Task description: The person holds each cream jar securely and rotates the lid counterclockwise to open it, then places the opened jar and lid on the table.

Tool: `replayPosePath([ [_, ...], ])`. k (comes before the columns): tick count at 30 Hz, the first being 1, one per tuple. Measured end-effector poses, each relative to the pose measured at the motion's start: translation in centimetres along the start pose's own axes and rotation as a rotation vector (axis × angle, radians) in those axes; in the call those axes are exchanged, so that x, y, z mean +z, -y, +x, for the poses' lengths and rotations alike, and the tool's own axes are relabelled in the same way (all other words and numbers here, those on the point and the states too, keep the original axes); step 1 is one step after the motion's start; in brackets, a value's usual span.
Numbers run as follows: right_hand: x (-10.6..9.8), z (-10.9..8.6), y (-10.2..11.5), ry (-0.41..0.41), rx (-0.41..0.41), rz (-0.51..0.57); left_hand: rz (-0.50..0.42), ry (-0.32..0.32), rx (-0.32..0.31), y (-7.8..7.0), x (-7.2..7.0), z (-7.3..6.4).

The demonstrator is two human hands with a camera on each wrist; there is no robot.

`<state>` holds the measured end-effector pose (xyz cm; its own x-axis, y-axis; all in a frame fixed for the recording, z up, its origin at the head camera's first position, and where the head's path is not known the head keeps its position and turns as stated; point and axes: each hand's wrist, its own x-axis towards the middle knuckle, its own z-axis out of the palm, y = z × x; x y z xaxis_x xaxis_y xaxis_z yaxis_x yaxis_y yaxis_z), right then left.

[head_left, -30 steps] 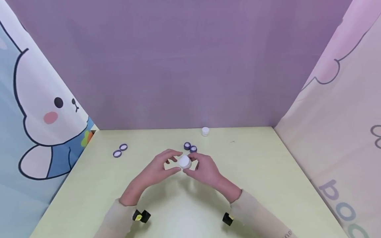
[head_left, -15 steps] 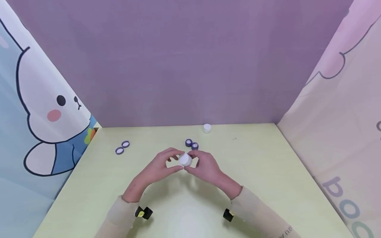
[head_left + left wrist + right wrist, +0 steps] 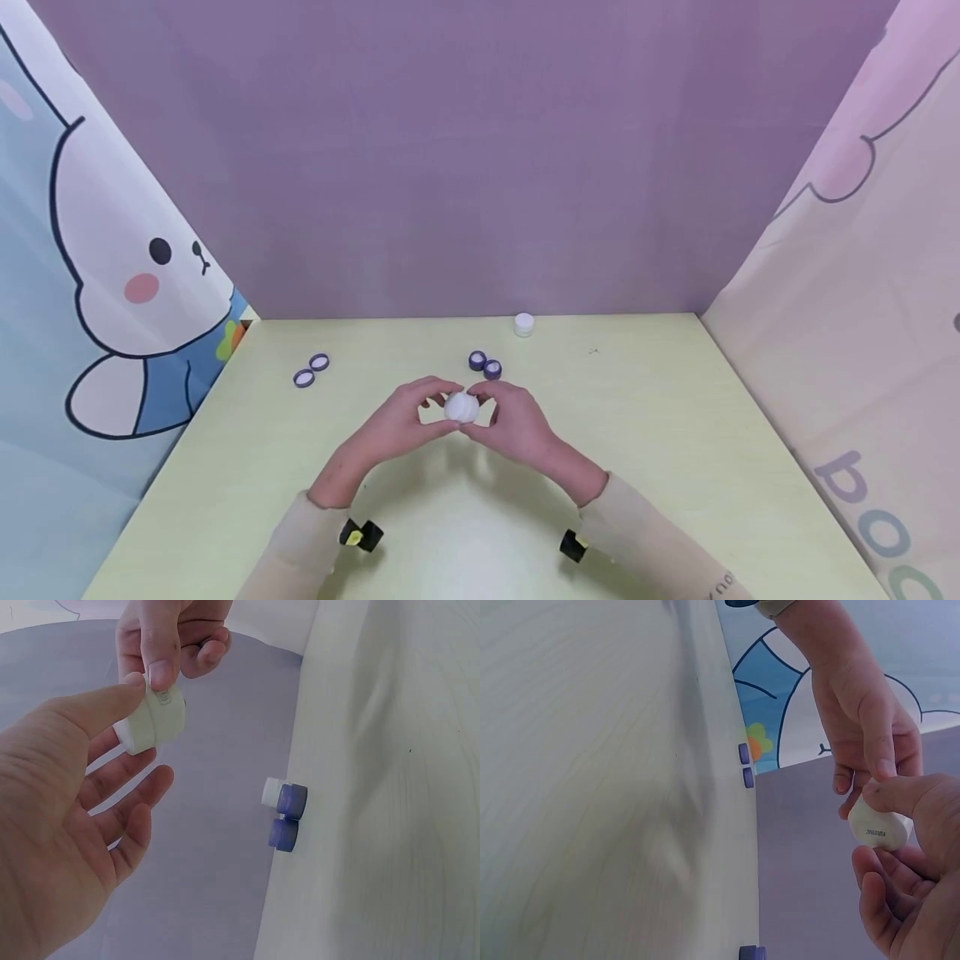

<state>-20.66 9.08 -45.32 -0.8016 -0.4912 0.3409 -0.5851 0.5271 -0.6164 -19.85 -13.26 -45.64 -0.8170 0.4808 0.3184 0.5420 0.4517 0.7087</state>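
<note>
A small white round jar (image 3: 461, 407) is held above the table between both hands, lying on its side with two stepped sections. My left hand (image 3: 410, 421) pinches its left section between thumb and fingers, the other fingers loosely bent in the left wrist view. From the right, my right hand (image 3: 513, 423) pinches the other section; its thumb tip lies close to the left thumb in the right wrist view. There, small dark print shows on the jar's flat end (image 3: 879, 827). Parts of the jar's sides are hidden by fingertips.
Behind the hands stand two small purple jars (image 3: 492, 369) with whitish tops, side by side. A second white jar (image 3: 523, 325) is at the table's back edge. Two shallow purple ring-like lids (image 3: 303, 378) lie at the left. A purple backdrop (image 3: 480, 167) rises behind the table (image 3: 637, 400).
The white jar has tipped from its top facing up to lying sideways between the hands. Both hands stay in nearly the same place. The head view has shifted slightly.
</note>
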Motion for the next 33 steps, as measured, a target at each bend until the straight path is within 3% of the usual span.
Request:
replayPosePath([
  [7, -0.2, -0.2, -0.2, 0.052, -0.004, 0.036, -0.027, 0.01, -0.007, 0.2, 0.0, -0.1],
  [16, -0.5, 0.0, -0.9, 0.135, 0.003, 0.201, -0.009, 0.018, -0.004, 0.5, -0.2, -0.4],
  [25, -0.6, 0.3, -1.4, 0.267, 0.069, 0.287, -0.03, 0.027, -0.001, 0.6, -0.1, -0.7],
  [33, -0.2, 0.4, -1.4, 0.264, 0.099, 0.37, 0.087, 0.02, 0.011, 0.5, 0.0, -0.8],
])
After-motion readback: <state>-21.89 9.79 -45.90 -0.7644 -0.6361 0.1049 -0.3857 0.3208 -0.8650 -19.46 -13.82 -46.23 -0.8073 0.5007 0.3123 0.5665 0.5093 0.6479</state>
